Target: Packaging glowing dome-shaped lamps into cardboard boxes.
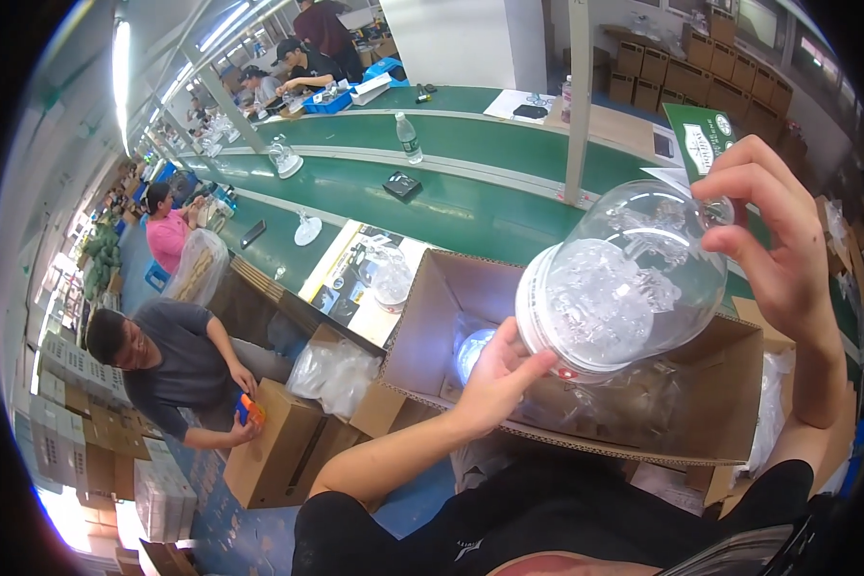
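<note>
A clear bell-shaped dome (686, 278) on a round white base (538, 312) is held tilted in the air between my two hands. Clear, frosted ornament pieces (610, 298) show inside it. My left hand (499, 379) grips the base from below, thumb against its rim. At the dome's top, my right hand (773, 216) pinches the knob (716, 211), and a green hang tag (696, 134) sticks out beside those fingers. Beneath the dome stands an open cardboard box (730, 394) with clear plastic wrapping (634, 398) and a glowing round item (472, 353) in it.
Past the box runs a green workbench (336, 178) with a plastic bottle (407, 137), a black square object (401, 186) and a metal post (577, 106). Another dome (390, 278) sits left of the box. A co-worker (187, 365) handles a tape dispenser (250, 411) over a carton (276, 446).
</note>
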The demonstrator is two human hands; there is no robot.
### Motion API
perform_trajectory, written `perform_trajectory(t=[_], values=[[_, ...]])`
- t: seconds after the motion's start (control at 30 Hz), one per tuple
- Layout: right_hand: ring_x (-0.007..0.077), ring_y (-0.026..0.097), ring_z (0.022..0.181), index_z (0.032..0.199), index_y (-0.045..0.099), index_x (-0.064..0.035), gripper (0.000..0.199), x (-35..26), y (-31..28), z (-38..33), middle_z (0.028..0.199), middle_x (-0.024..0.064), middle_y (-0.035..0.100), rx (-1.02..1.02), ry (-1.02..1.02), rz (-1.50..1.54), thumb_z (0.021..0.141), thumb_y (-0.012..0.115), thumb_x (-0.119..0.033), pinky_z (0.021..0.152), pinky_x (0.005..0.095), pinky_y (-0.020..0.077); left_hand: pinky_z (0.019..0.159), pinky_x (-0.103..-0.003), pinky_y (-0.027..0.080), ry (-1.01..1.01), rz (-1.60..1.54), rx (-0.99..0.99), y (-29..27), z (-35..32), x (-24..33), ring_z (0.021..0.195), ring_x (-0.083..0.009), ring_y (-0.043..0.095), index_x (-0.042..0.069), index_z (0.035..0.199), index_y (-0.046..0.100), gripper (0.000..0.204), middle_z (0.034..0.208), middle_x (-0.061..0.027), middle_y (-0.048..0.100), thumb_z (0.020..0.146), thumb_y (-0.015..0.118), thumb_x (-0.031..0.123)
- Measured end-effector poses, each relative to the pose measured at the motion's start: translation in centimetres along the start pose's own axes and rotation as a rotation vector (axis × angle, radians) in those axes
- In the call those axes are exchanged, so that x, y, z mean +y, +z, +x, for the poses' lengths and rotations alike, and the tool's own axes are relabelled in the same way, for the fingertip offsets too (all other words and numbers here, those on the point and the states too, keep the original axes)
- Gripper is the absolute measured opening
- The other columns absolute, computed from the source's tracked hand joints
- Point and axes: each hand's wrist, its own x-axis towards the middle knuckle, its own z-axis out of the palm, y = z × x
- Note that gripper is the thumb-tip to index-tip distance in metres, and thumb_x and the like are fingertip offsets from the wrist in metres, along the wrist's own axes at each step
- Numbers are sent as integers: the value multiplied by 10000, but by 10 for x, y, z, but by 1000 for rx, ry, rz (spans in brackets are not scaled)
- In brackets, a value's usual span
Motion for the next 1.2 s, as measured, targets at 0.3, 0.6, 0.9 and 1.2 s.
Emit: perform_trajectory(t=[0.3,0.6,0.9,1.2], values=[[177,553,854,1002,651,1,230,-10,5,6,969,83,574,-44,-90,6,785,724,-27,688,257,434,1011,-382,481,56,-50,95,8,-18,-6,1219,-244,541,40,1387,322,693,1325,-151,515,837,739,-22],[153,580,810,1055,666,-1,290,-10,15,23,1005,86,607,-74,-230,11,791,773,-54,667,245,473,975,-363,500,154,11,149,5,-14,-1,1179,-240,567,31,1311,368,679,1270,-149,546,763,735,-132],[153,617,767,1098,660,15,329,-20,-6,20,1035,115,610,-92,-287,75,802,789,-47,648,243,515,997,-366,490,249,92,192,6,-16,-6,1188,-242,552,5,1317,342,728,1282,-164,500,729,741,-155],[204,595,951,1097,676,-2,378,-20,-12,18,1038,109,616,-104,-558,-268,811,770,-231,777,304,497,1019,-396,501,108,-40,151,2,-10,0,1206,-264,554,12,1372,322,847,1305,-154,496,654,714,-207]])
